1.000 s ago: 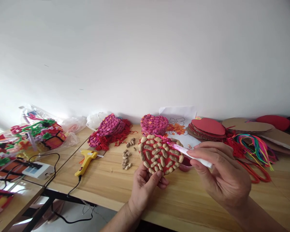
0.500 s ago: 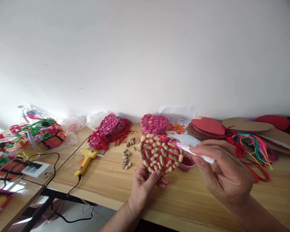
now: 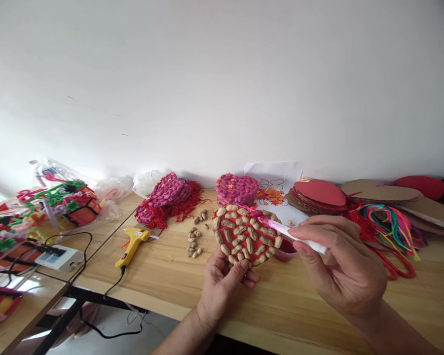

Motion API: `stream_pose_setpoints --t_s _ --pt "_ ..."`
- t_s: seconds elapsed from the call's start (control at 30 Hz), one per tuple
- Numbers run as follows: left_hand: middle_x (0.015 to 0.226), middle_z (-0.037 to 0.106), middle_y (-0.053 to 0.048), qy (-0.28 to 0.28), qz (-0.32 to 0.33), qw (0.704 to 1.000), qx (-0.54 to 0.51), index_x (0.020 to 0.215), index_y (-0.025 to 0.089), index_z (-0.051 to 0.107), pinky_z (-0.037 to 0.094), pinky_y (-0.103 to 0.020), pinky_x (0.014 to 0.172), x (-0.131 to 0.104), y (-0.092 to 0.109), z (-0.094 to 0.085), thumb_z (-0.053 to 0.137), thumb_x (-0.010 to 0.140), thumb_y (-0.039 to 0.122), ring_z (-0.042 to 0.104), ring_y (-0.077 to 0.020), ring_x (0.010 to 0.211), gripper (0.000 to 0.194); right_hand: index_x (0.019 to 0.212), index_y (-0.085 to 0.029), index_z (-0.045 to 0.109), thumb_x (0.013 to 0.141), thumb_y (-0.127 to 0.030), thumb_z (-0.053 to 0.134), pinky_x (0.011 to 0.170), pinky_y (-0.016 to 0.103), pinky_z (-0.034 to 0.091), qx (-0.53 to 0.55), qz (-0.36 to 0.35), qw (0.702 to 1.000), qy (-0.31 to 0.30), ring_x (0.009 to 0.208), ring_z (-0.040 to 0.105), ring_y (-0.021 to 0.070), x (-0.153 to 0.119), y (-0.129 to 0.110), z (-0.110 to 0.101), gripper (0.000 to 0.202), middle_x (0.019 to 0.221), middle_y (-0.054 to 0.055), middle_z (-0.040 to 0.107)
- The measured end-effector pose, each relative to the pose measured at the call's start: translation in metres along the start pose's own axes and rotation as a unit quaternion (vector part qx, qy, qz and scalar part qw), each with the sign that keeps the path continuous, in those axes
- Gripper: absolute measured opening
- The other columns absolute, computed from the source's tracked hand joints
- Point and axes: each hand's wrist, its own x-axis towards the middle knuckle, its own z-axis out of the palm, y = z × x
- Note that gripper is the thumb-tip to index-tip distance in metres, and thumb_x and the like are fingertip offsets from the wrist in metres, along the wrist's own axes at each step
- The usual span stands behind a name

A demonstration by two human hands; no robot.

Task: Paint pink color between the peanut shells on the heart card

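Note:
My left hand [image 3: 225,278] grips a red heart-shaped board covered with peanuts [image 3: 240,241] by its lower edge, thumb on the front. My right hand [image 3: 344,266] pinches a white-handled paintbrush [image 3: 311,243]. Its pink tip lies against the peanuts at the board's upper right, where some pink paint shows. Behind the board, partly hidden, sits a small cup of dark pink paint [image 3: 285,250]. Loose peanuts [image 3: 193,239] lie on the table to the left of the board.
A yellow glue gun [image 3: 132,246] with its cord lies left, near a white power strip [image 3: 59,259]. Pink-painted peanut hearts [image 3: 168,191] rest by the wall. Orange stars [image 3: 272,196] lie on paper. Red boards [image 3: 320,192] and colourful cords [image 3: 390,224] are at right.
The brush tip has moved slightly left and down along the upper edge of the board, and more pink shows there. My left hand keeps its hold.

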Motion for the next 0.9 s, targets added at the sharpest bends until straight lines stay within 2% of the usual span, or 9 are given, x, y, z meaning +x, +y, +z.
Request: stream_pose_setpoints --t_s 0.23,0.53,0.73,0.9 --pt "0.068 0.071 -0.004 -0.016 -0.013 1.000 -0.001 0.095 0.013 0.059 0.055 -0.022 0.055 -0.0002 0.0007 0.0019 0.071 0.086 0.032 0.068 -0.0141 0.059 0.024 0.099 -0.017 0.069 0.082 -0.005 0.068 0.075 0.039 0.049 0.014 0.004 1.000 -0.020 0.085 0.065 0.0211 0.0001 -0.0008 -0.0002 0.021 0.080 0.004 0.074" --pt "0.070 0.071 -0.003 0.000 -0.010 1.000 -0.005 0.096 0.014 0.058 0.056 -0.023 0.055 0.0005 -0.0026 -0.0020 0.070 0.086 0.030 0.070 -0.0157 0.061 0.022 0.096 -0.017 0.069 0.080 -0.004 0.069 0.073 0.039 0.049 -0.001 0.004 1.000 -0.009 0.083 0.065 0.0213 -0.0005 0.0031 -0.0017 0.021 0.079 0.003 0.073" --pt "0.067 0.072 -0.005 -0.021 -0.023 0.999 0.008 0.096 0.014 0.057 0.055 -0.021 0.054 -0.0008 0.0022 0.0029 0.070 0.086 0.033 0.067 -0.0132 0.056 0.025 0.099 -0.018 0.068 0.082 -0.005 0.067 0.077 0.039 0.049 0.018 0.002 0.999 -0.033 0.085 0.064 0.0211 0.0000 -0.0001 -0.0002 0.021 0.079 0.003 0.073" --pt "0.067 0.072 -0.005 0.001 -0.023 1.000 0.009 0.095 0.014 0.057 0.055 -0.022 0.055 0.0002 0.0013 0.0020 0.071 0.085 0.034 0.068 -0.0145 0.058 0.027 0.098 -0.018 0.068 0.081 -0.005 0.067 0.076 0.040 0.049 0.016 0.008 1.000 -0.025 0.086 0.064 0.0220 0.0001 0.0027 -0.0006 0.021 0.081 0.004 0.073"
